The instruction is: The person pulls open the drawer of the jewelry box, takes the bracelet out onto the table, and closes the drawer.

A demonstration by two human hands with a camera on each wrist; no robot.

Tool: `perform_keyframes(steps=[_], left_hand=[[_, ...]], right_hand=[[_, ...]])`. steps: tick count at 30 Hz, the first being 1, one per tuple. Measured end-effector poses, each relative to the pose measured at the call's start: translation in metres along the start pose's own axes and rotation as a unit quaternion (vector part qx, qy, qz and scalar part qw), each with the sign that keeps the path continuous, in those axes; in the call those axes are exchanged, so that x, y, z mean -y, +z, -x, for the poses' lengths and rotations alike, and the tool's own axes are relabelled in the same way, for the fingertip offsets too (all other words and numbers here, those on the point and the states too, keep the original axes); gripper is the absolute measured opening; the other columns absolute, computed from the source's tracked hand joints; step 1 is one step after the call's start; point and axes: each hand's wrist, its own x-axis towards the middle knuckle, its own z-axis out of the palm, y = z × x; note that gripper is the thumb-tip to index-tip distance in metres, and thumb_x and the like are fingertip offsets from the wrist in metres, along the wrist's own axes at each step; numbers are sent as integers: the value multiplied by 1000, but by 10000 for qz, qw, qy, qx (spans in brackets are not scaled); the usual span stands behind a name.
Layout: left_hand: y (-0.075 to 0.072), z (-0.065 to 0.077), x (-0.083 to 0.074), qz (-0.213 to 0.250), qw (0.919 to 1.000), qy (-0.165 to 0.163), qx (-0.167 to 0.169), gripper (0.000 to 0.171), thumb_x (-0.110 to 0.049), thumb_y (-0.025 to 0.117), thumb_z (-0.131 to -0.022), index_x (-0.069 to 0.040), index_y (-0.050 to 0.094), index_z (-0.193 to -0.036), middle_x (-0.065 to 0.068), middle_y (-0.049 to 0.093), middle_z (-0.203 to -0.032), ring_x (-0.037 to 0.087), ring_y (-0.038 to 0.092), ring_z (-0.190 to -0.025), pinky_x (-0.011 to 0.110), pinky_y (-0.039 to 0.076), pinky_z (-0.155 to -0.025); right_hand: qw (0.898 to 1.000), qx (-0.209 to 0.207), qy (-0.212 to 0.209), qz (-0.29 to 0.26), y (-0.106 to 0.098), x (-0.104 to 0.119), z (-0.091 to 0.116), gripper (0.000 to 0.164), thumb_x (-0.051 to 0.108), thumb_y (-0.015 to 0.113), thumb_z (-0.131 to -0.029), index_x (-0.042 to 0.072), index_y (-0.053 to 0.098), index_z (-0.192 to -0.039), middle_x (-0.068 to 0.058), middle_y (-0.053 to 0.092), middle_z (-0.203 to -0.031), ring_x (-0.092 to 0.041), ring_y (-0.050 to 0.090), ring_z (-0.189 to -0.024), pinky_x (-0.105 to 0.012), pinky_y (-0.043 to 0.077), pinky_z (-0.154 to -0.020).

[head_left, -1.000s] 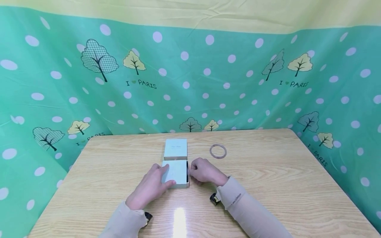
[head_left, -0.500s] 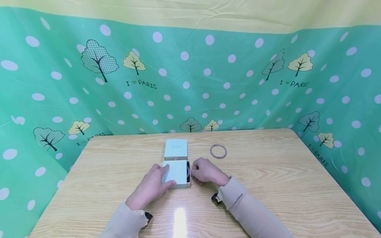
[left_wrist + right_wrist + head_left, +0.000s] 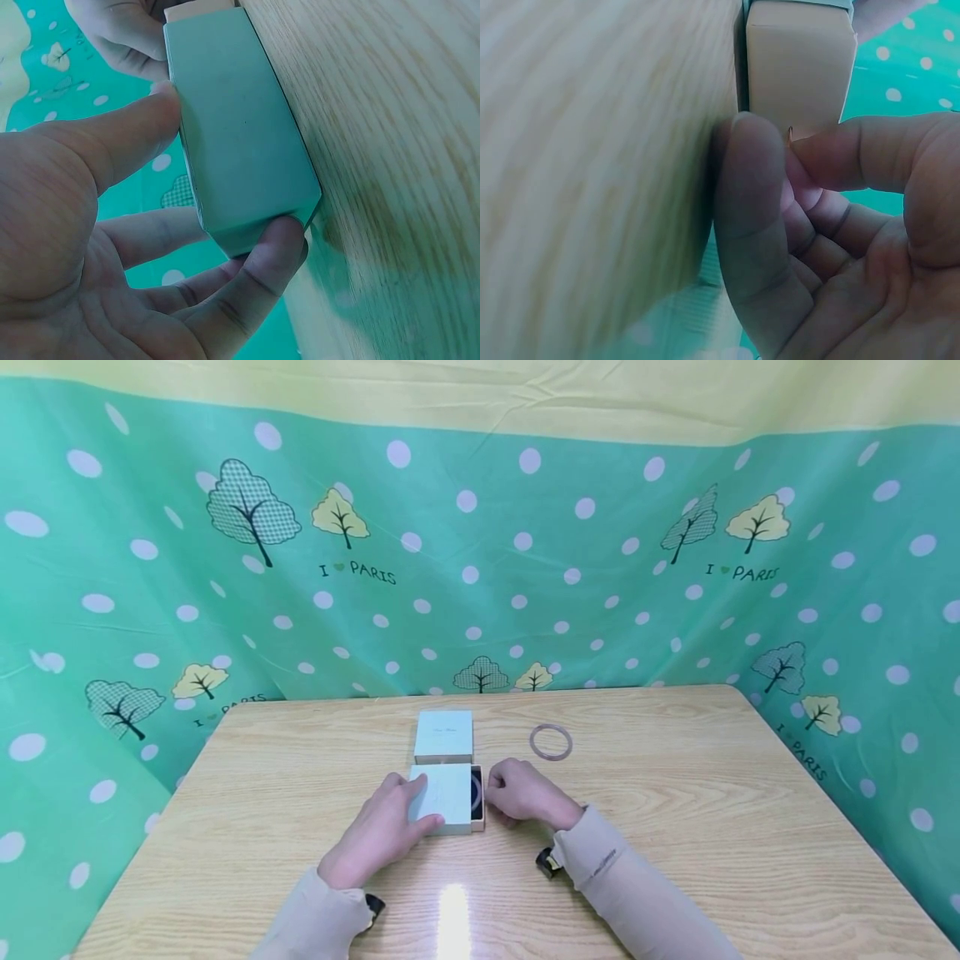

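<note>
A pale blue drawer-style gift box [image 3: 450, 795] lies on the table with its cream inner drawer [image 3: 801, 71] partly out of the right end. My left hand [image 3: 378, 831] grips the blue sleeve, thumb on its near top edge and fingers round the left end, as the left wrist view shows. At the drawer's end face, my right hand [image 3: 525, 793] pinches a small thin pull tab [image 3: 790, 136], mostly hidden by the fingertips. Inside the drawer's dark lining shows part of a pale purple bangle [image 3: 477, 792].
Right behind stands a second pale blue box [image 3: 443, 735] with small lettering on its lid. A translucent purplish bangle [image 3: 551, 742] lies on the wooden table [image 3: 675, 793] to the back right. A green dotted curtain [image 3: 480, 602] hangs beyond the table.
The drawer has slid farther right out of the sleeve, together with my right hand, and more of the bangle inside shows. My left hand stays in place on the box.
</note>
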Motion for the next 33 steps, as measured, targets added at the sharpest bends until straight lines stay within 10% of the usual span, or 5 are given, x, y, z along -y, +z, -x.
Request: perform_keyframes(steps=[33], left_hand=[[0,0,0,10,10000,41,-26,72,-37,75,-82,0,49,-138,17,54,-111,21,54,-90,41,49,-83]], right_hand=[[9998,-2,-67,-187,-2,-5,2,22,11,52,-92,1,62,-74,-12,63,-61,-22,61,-50,-32,51,-48]])
